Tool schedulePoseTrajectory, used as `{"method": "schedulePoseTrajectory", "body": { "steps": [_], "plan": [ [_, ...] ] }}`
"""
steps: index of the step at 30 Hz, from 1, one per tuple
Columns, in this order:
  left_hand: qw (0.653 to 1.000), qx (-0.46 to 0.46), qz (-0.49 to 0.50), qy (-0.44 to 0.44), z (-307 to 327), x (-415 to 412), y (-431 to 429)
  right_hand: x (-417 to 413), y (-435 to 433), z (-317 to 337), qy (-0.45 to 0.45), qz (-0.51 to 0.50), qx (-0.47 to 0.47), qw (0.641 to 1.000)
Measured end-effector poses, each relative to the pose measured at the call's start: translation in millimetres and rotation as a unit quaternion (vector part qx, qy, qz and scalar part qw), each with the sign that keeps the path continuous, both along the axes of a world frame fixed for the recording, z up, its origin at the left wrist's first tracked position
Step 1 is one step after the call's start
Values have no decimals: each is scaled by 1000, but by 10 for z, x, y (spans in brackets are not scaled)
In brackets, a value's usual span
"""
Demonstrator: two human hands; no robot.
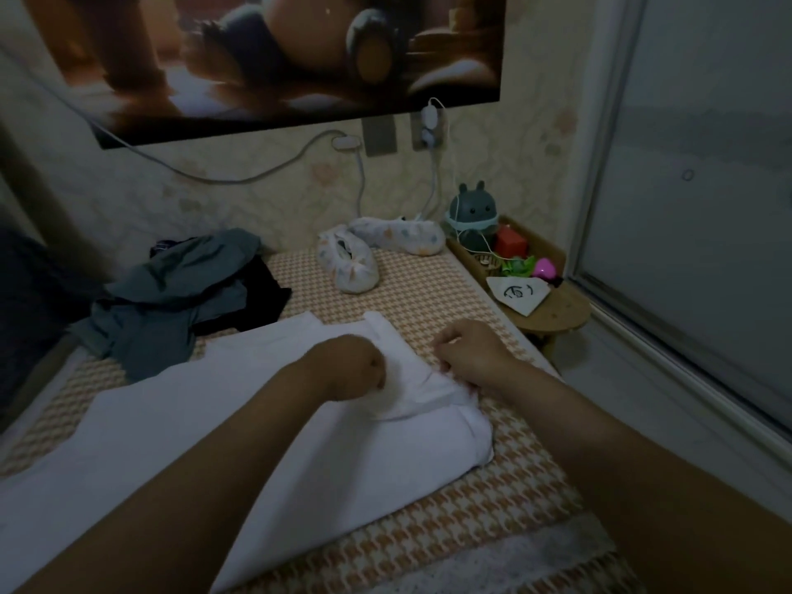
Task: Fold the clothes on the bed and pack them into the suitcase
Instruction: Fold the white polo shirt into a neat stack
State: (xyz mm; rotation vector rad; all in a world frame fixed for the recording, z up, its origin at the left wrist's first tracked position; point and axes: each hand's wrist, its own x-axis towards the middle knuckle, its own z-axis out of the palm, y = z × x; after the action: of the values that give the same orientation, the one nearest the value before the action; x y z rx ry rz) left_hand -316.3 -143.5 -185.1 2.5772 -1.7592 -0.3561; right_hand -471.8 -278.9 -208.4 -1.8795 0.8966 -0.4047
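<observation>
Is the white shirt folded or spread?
Partly folded: shirt flat on the bed, sleeve turned in where left hand and right hand hold it.

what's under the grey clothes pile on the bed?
A black garment sticks out from under the grey clothes, both on the checked bed cover. How far it runs beneath, or whether more lies there, is covered.

white garment (411, 443): runs off the left and lower edges; both forearms cover its middle.
left hand (347, 366): motion-blurred; fingers are curled under, so its grip cannot be told.
right hand (467, 353): fingertips are lost in the fold they pinch.
black garment (261, 289): mostly buried under the grey-blue clothes (171, 293).
poster (300, 49): cut by the top edge, out of focus.
white card (518, 293): black marks too small to read.
dark shape (25, 293): cut by the left edge, unidentifiable.
</observation>
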Motion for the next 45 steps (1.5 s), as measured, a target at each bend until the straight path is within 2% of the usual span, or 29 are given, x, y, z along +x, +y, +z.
{"method": "schedulePoseTrajectory", "body": {
  "steps": [1,3,4,5,6,8,9,11,13,15,16,18,20,23,26,27,28,30,32,34,36,38,42,45],
  "plan": [
    [998,-66,-14,-22,-34,-10,-89,27,-7,-18,20,-9,-60,998],
    [986,-157,-57,-26,-157,-44,-239,36,9,-17,157,80,-156,972],
    [984,-156,-80,-25,-250,-51,-291,22,27,-7,225,140,-169,949],
    [988,-117,-97,-30,-335,-70,-326,0,28,-3,269,181,-145,935],
    [993,-44,-102,-42,-444,-48,-346,-38,25,23,280,199,-83,935],
    [990,50,-115,-58,-572,-22,-339,-112,-12,88,270,199,26,942],
    [990,46,-124,-57,-607,-15,-325,-141,-48,99,255,196,40,946],
    [990,-20,-133,-33,-603,-32,-273,-168,-154,79,205,185,6,961],
    [986,-96,-140,-6,-538,-84,-176,-218,-219,77,210,233,-15,949],
    [973,-136,-182,-50,-473,-164,-52,-247,-266,24,258,283,-40,923],
    [964,-147,-206,-79,-478,-174,-8,-257,-275,-10,251,283,-65,923],
    [953,-169,-233,-99,-441,-199,58,-254,-252,-36,179,271,-98,941],
    [956,-174,-219,-91,-370,-207,103,-236,-183,3,123,282,-118,944],
    [980,-116,-157,-39,-280,-179,190,-223,-46,131,123,298,-126,938],
    [992,36,-97,68,-193,-168,251,-279,70,223,214,368,-25,905],
    [992,38,-80,85,-172,-163,223,-300,103,225,230,371,-3,899],
    [994,15,-65,87,-152,-149,174,-299,117,207,224,350,6,910],
    [995,-63,-66,34,-130,-84,17,-262,90,138,154,231,-20,960],
    [986,-133,-100,-16,-178,30,-163,-208,4,59,101,126,-78,984],
    [983,-121,-125,-52,-291,109,-338,-192,-37,21,164,137,-113,970],
    [989,-64,-125,-50,-375,137,-500,-199,-51,-22,215,177,-77,957],
    [984,-33,-161,-67,-419,152,-634,-183,-114,-86,214,190,-44,957],
    [973,-70,-163,-147,-409,266,-760,-116,-253,-190,232,168,-52,957],
    [959,-75,-210,-177,-412,249,-767,-57,-217,-197,238,189,-75,950]
  ]
}}
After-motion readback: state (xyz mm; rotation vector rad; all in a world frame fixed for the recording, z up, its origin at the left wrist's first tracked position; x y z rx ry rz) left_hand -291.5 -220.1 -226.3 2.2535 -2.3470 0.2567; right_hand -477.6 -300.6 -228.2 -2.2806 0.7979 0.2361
